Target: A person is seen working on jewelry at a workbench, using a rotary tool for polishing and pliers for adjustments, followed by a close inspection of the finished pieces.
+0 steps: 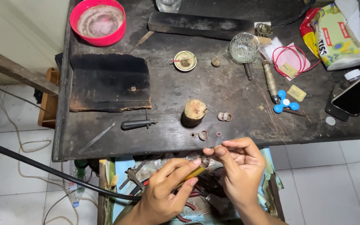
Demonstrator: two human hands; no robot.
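My left hand (166, 189) grips a tool with a yellow-orange handle (192, 172), its metal tip pointing up to the right. My right hand (240, 166) pinches a small metal piece (207, 159) between thumb and fingers, right at that tip. Both hands hover just in front of the dark workbench's front edge (146, 152), above an open drawer of pliers (132, 177). Small metal rings (224, 116) and ornaments (201, 135) lie on the bench just beyond my hands, beside a short wooden stump (194, 111).
A red bowl (98, 21), a charred block (110, 81), a black-handled awl (137, 124), a thin file (96, 137), a small brass dish (185, 61), a glass cup (244, 47), a blue spinner (286, 102), a phone (358, 95) and a tissue pack (338, 35) crowd the bench. A black hose (42, 166) crosses lower left.
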